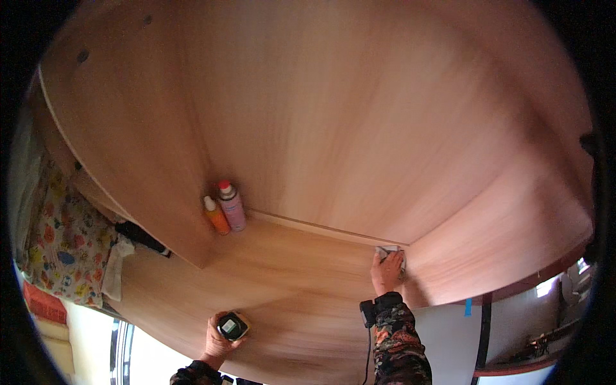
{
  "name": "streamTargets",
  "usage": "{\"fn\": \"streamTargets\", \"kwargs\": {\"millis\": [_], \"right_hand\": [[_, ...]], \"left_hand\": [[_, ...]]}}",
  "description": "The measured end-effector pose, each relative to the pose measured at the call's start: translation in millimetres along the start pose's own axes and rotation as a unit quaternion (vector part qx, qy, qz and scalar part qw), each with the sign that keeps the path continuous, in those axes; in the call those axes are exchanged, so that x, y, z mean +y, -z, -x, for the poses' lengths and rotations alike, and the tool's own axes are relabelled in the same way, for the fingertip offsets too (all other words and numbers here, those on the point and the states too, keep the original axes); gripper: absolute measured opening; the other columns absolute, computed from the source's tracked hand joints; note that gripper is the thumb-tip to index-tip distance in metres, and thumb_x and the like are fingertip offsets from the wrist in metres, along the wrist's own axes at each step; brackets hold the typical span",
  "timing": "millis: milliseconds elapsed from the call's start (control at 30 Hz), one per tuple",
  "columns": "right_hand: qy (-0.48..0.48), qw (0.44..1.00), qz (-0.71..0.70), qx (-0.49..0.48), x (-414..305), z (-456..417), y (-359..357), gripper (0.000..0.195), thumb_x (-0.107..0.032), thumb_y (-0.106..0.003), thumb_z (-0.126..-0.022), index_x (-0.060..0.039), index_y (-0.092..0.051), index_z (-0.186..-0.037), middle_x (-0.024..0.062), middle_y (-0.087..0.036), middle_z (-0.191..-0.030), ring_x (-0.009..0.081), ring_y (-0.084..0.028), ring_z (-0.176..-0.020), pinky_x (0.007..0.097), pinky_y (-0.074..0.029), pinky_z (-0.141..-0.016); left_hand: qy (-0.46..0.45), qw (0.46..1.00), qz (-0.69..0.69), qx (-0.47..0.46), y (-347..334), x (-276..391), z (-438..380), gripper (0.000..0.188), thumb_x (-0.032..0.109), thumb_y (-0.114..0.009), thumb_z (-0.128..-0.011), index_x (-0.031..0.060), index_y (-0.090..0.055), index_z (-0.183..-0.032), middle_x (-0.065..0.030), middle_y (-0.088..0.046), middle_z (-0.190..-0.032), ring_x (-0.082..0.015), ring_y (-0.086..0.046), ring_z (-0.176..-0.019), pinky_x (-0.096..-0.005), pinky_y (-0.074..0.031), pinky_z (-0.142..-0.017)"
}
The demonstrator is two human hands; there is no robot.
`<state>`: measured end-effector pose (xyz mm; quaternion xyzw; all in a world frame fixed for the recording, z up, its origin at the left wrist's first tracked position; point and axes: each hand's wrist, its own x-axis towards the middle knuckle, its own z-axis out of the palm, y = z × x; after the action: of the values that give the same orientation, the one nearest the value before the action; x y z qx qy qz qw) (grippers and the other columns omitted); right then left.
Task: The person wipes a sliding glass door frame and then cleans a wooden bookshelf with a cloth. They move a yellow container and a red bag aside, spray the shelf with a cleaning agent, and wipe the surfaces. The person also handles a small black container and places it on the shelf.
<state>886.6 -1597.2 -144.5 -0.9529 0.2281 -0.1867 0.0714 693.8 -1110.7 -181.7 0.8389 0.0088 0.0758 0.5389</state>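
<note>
My left hand (221, 336) is wrapped around a jar with a black lid (233, 326), which bears a pale label. It is over the front part of a wooden shelf board (298, 284). My right hand (386, 270) reaches to the back right corner of the board. Its fingers rest over a small white and grey object (393, 249); my hand covers most of it, so I cannot tell what it is. At the back left corner stand a pink spray can with a red cap (233, 207) and an orange bottle with a white top (216, 216), side by side.
A tall wooden back panel (308, 115) rises behind the board, with wooden side panels at left (139, 159) and right (491, 231). Beyond the left panel lie a flower-patterned cloth (72, 245) and a dark object (142, 237). A black cable (368, 356) hangs beside my right sleeve.
</note>
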Motion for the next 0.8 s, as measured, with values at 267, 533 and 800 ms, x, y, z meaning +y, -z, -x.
{"fn": "streamTargets", "kwargs": {"millis": [267,533,800], "right_hand": [[0.105,0.991,-0.049,-0.069,-151.5,49.6,4.3,0.065,-0.041,-0.049,-0.091,0.0121,-0.043,-0.129,0.0326,-0.036,-0.139,0.0434,-0.031,-0.133,0.0515,-0.019,-0.111],[0.285,0.948,-0.118,-0.083,-279.7,91.7,-23.5,0.06,-0.04,-0.046,-0.092,0.0033,-0.043,-0.134,0.0284,-0.034,-0.143,0.0411,-0.028,-0.135,0.0514,-0.021,-0.111],[0.442,0.864,-0.155,-0.183,-306.6,110.5,-6.3,0.056,-0.036,-0.05,-0.09,-0.0022,-0.042,-0.134,0.0238,-0.035,-0.143,0.038,-0.03,-0.134,0.0525,-0.022,-0.109]], "left_hand": [[0.01,1.0,-0.019,-0.011,8.9,36.0,-3.1,0.086,0.036,-0.087,-0.054,0.0035,-0.045,-0.122,-0.0156,-0.054,-0.111,-0.0332,-0.053,-0.104,-0.0417,-0.045,-0.09],[-0.021,0.996,-0.075,-0.043,19.5,62.8,-12.3,0.084,0.04,-0.086,-0.056,0.0038,-0.047,-0.121,-0.0168,-0.056,-0.113,-0.0365,-0.052,-0.103,-0.0444,-0.044,-0.091],[-0.048,0.994,-0.086,-0.04,24.4,66.8,-14.7,0.086,0.044,-0.083,-0.059,0.0029,-0.044,-0.124,-0.0178,-0.054,-0.114,-0.038,-0.052,-0.102,-0.0463,-0.043,-0.09]]}}
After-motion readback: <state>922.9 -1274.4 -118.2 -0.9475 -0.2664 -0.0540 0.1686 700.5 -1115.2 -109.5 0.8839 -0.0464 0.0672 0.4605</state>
